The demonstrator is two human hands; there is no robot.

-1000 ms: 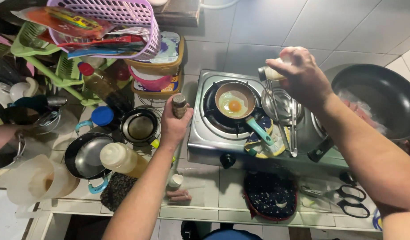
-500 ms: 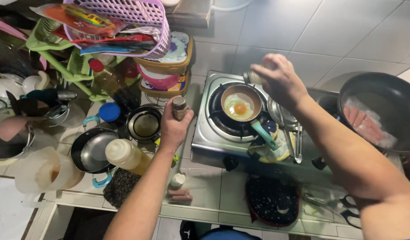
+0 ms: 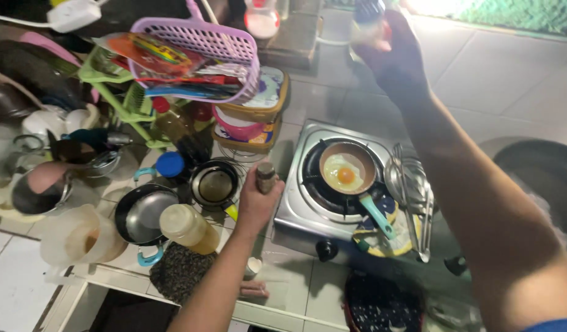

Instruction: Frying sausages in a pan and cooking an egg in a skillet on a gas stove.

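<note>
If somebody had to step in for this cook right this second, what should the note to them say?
Left hand: gripping a small shaker upright, beside the stove.
Right hand: raised high toward the wall, holding a small bottle; its contents cannot be told.
Small pan, teal handle, sits on the burner with a fried egg, yolk whole, white mostly set.
Metal utensils lie right of the pan.
Done: egg cracked and cooking.
Left: probably put both containers down, then lift the egg out.
</note>
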